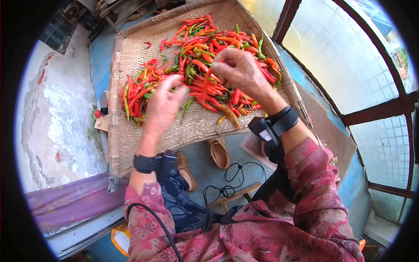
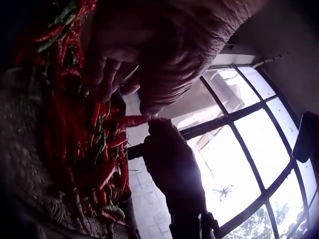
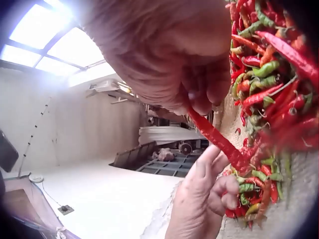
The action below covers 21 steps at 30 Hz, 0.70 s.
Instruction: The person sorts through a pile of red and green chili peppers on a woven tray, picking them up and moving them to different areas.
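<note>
The right hand (image 1: 244, 74) pinches the end of a red chili pepper (image 3: 212, 137), which slants down from the fingertips in the right wrist view. Lower left of it, the left hand (image 1: 163, 107) hovers over the near side of the tray, its fingers loosely bent and no pepper seen in them. The held pepper's far end lies close to the left hand (image 3: 197, 194); whether they touch, I cannot tell. Beneath both hands, red, orange and green peppers (image 1: 203, 65) are heaped in a woven tray (image 1: 135, 48), with a smaller pile of peppers (image 1: 139, 94) at its left.
A few loose peppers (image 1: 187, 108) lie near the tray's front. Below the tray are a shoe (image 1: 219, 153), a black cable (image 1: 224, 190) and a small wooden stool (image 1: 235, 196). A framed window (image 1: 331, 56) stands on the right, a worn wall (image 1: 65, 113) on the left.
</note>
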Motion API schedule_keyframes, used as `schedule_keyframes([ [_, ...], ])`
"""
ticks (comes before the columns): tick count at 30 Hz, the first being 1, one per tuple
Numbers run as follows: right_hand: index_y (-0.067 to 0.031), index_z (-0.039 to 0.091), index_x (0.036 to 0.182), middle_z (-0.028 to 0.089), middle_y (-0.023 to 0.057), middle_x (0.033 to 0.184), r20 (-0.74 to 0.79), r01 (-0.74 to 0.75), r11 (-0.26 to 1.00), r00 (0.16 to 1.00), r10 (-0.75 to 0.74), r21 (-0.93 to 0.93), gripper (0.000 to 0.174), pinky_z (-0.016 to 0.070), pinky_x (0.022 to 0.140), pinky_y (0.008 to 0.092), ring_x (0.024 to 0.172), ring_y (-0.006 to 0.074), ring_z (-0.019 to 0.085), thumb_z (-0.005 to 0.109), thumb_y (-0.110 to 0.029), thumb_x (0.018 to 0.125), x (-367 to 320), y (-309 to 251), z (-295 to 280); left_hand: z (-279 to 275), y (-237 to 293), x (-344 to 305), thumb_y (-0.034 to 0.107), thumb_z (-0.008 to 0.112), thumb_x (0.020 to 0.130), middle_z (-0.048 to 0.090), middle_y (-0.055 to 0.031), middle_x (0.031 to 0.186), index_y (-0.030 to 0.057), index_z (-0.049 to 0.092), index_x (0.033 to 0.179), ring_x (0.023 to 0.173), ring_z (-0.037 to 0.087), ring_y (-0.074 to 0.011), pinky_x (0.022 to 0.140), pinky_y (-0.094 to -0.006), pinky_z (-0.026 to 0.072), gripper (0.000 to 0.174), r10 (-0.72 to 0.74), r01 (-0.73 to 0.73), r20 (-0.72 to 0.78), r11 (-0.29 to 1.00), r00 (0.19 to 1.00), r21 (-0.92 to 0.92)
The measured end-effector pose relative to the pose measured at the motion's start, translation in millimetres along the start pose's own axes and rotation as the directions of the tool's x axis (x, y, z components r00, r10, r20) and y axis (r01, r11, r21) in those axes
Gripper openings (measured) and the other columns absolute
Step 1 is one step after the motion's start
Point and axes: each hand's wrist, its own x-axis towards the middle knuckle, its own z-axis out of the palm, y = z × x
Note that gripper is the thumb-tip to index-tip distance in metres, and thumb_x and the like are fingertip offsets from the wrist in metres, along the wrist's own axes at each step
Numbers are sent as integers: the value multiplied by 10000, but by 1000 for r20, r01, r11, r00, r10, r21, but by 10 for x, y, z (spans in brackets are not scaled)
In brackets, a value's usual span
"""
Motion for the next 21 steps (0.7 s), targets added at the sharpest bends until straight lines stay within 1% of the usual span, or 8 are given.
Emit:
schedule_keyframes([
  [4, 6, 604, 864, 613, 53, 671, 57, 95, 992, 994, -91, -82, 147, 489, 575, 274, 619, 111, 597, 653, -123, 813, -10, 62, 142, 264, 203, -45, 240, 593, 885, 666, -121, 877, -4, 572, 1112, 726, 632, -145, 666, -301, 496, 333, -11, 26, 233, 998, 972, -62],
  [8, 2, 623, 864, 636, 104, 680, -23, 193, 920, 977, -214, -341, 169, 503, 593, 318, 637, 169, 629, 659, -142, 782, 56, 176, -197, -43, 150, 78, 240, 549, 902, 629, -124, 707, 13, 612, 960, 655, 631, -180, 606, -309, 480, 243, -39, 51, -64, 979, 997, 198],
  [9, 9, 619, 862, 624, 63, 697, -51, 191, 848, 968, -248, -495, 141, 484, 569, 296, 609, 124, 572, 639, -118, 803, 47, 190, -353, -159, 23, 107, 246, 551, 897, 638, -156, 748, 26, 615, 973, 687, 643, -253, 631, -357, 490, 242, 66, -9, -169, 947, 983, 320],
  [10, 22, 621, 821, 611, 112, 668, -108, 66, 806, 981, -160, -588, 150, 481, 570, 319, 598, 169, 587, 630, -122, 781, 34, 212, -502, -295, -160, 148, 254, 548, 894, 639, -187, 781, 27, 614, 986, 742, 640, -330, 674, -419, 490, 254, 114, 20, -241, 871, 964, 491],
  [11, 17, 617, 798, 615, 156, 684, -170, -26, 676, 975, -147, -736, 176, 486, 581, 363, 613, 264, 609, 629, -156, 769, 31, 298, -631, -420, -145, 157, 261, 556, 884, 649, -191, 869, 31, 606, 1042, 835, 634, -346, 733, -443, 486, 284, -29, 192, -271, 778, 962, 598],
  [12, 15, 614, 776, 621, 183, 709, -154, -88, 480, 983, -100, -873, 198, 487, 607, 418, 657, 351, 610, 627, -181, 752, 0, 378, -753, -510, -237, 149, 261, 556, 884, 649, -191, 869, 31, 606, 1042, 835, 634, -346, 733, -443, 486, 284, -29, 192, -270, 778, 962, 598],
  [14, 13, 614, 768, 629, 199, 752, -210, -201, 364, 978, 14, -910, 199, 488, 646, 452, 717, 387, 610, 626, -183, 737, -48, 490, -845, -610, -312, 103, 266, 568, 873, 645, -179, 972, 46, 592, 1101, 907, 621, -335, 767, -434, 482, 318, 126, 175, -360, 699, 924, 694],
  [21, 6, 608, 770, 625, 202, 767, -182, -185, 287, 983, 38, -940, 203, 496, 667, 454, 740, 380, 613, 635, -193, 746, 26, 592, -823, -284, -171, 60, 228, 591, 858, 645, -151, 924, 47, 625, 1006, 814, 635, -293, 744, -389, 491, 237, 122, -23, -161, 859, 979, 511],
])
